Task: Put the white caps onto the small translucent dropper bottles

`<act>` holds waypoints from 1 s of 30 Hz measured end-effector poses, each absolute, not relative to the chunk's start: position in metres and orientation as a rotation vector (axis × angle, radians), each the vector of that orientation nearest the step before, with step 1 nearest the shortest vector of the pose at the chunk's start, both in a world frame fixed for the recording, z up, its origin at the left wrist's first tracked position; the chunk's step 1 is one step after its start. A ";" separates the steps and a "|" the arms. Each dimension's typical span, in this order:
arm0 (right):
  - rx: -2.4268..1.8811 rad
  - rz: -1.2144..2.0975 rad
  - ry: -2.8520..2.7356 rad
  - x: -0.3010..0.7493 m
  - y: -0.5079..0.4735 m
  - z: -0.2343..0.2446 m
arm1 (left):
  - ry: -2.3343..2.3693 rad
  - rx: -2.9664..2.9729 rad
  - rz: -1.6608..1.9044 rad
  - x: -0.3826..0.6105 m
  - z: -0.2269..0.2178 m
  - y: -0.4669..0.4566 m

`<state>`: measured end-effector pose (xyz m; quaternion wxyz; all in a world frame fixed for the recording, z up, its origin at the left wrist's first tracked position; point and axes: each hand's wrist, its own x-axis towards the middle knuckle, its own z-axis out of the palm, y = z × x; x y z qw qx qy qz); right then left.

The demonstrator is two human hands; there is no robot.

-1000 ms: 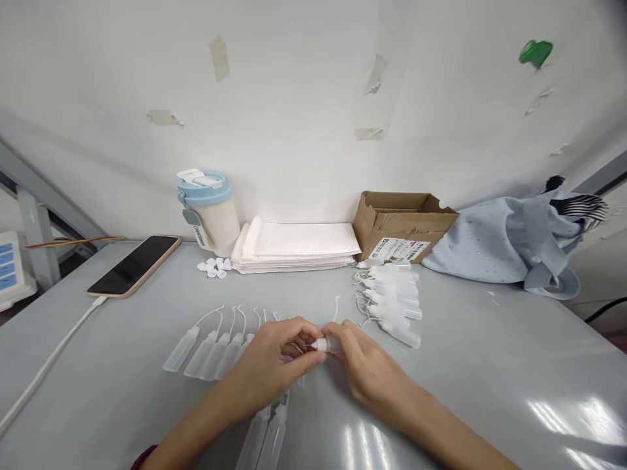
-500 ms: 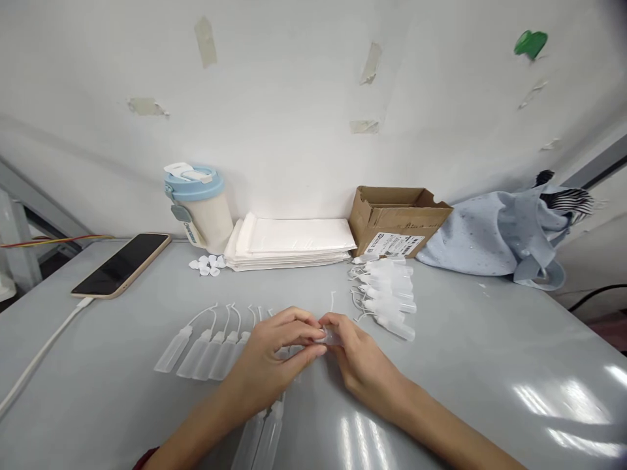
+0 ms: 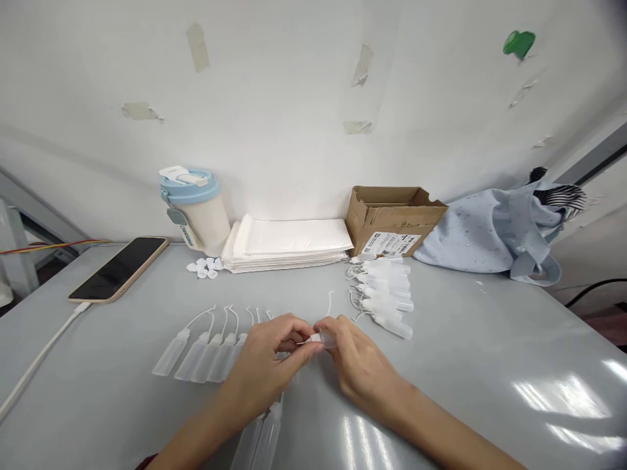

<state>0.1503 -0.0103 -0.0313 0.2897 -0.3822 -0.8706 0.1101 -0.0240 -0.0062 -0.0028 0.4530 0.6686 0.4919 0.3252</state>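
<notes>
- Pinching the white end of a small clear bottle (image 3: pixel 323 338) with the thumb and forefinger of the left hand (image 3: pixel 267 365); other fingers curled in, not spread.
- Gripping the bottle's body from the other side with the right hand (image 3: pixel 360 365), thumb and forefinger pressed on it; cannot tell how the remaining fingers lie, being tucked under.
- Held crosswise between both hands, just above the table (image 3: pixel 490 365), near its middle.
- Just left of the hands: a row (image 3: pixel 206 346) of like bottles lying side by side, thin curved tips pointing away; partly covered by the left hand.
- Near, to the right: a pile (image 3: pixel 386 294) of more bottles, with one loose curved tip (image 3: pixel 330 301) lying between pile and hands.
- Under the left forearm, near the table's front edge: a pair (image 3: pixel 262 437) of bottles.
- Well apart, by the wall: loose caps (image 3: pixel 203 266), cup (image 3: pixel 196 209), phone (image 3: pixel 120 267), box (image 3: pixel 392 219).
- Likely to slip: only a fingertip hold on a small, smooth piece, so a twist with too little pressure could drop it into the row and scatter that.
- Likely to buckle if squeezed hard, the body looking soft and thin-walled.
- Could sweep the pair off the front edge with a careless drag of the left forearm.
- Could bend or snag the row's thin tips by lowering the left hand onto them.
</notes>
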 end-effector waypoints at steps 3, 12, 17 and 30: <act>-1.056 0.396 -2.316 0.151 -0.011 -0.031 | 1.128 1.795 0.926 -0.025 -0.010 -0.008; -1.081 0.571 -2.224 0.153 -0.011 -0.036 | 1.071 1.733 0.963 -0.024 -0.004 -0.007; -1.022 0.248 -2.271 0.150 -0.011 -0.038 | 1.333 1.650 0.737 -0.022 0.004 -0.010; -0.960 0.279 -2.249 0.154 -0.008 -0.043 | 1.282 1.845 0.708 -0.026 0.000 -0.011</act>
